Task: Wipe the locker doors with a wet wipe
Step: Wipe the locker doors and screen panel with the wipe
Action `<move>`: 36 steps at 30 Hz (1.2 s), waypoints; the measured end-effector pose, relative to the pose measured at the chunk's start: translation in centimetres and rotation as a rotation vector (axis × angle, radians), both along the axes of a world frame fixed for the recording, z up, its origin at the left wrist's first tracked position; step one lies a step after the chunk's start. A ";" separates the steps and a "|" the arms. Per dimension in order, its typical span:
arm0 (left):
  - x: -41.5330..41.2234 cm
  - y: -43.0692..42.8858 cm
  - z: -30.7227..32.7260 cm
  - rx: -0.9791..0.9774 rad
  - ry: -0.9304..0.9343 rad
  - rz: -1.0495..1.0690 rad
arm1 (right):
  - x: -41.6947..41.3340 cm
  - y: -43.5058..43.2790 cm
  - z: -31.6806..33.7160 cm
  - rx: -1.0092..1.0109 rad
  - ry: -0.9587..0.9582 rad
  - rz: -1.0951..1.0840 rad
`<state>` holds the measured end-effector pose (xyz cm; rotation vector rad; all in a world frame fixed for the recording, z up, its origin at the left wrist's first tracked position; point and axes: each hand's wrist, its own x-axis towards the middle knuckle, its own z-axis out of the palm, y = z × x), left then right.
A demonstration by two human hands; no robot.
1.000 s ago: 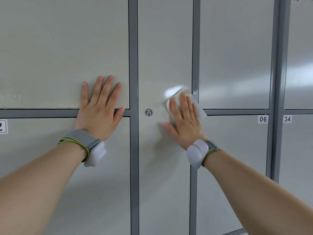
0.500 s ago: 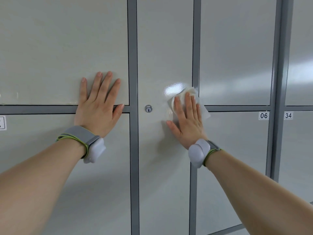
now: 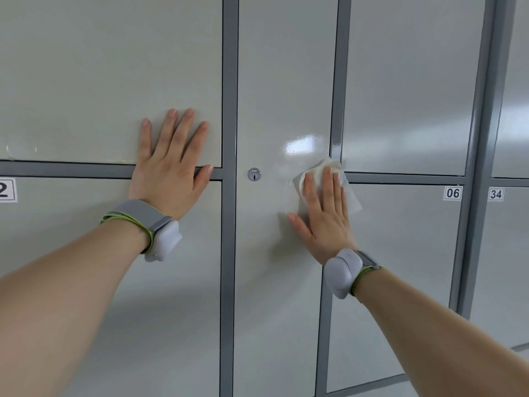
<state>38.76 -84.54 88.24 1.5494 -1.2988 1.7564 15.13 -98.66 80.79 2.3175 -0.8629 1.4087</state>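
Observation:
A tall pale grey locker door point(image 3: 283, 81) fills the middle, with a round keyhole point(image 3: 254, 174) at mid height. My right hand point(image 3: 323, 219) lies flat with straight fingers on a white wet wipe point(image 3: 353, 200), pressing it against this door's right edge and the grey frame beside it. A damp glossy patch point(image 3: 300, 144) shines just above the wipe. My left hand point(image 3: 169, 167) rests flat, fingers spread, on the lower edge of the upper left locker door point(image 3: 100, 75) and the grey crossbar under it.
Grey frame posts point(image 3: 229, 253) separate the doors. Number labels 06 point(image 3: 452, 193) and 34 point(image 3: 496, 194) mark the lower right doors, and a partly cut-off label point(image 3: 7, 189) sits at the far left. Both wrists wear grey bands with pale sensor pods.
My right hand has shifted the wipe slightly to the right, onto the door's right edge and frame. My left hand keeps its place on the left door.

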 end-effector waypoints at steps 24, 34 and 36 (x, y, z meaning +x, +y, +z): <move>0.2 1.0 0.2 0.081 -0.037 -0.162 | 2.8 2.4 4.4 0.035 -0.005 -0.024; 2.9 4.3 -0.5 0.100 -0.019 -0.143 | 4.7 4.2 -1.8 -0.052 0.110 -0.001; 3.5 4.5 -0.4 0.103 -0.021 -0.144 | 4.5 4.4 -1.5 -0.059 0.098 -0.025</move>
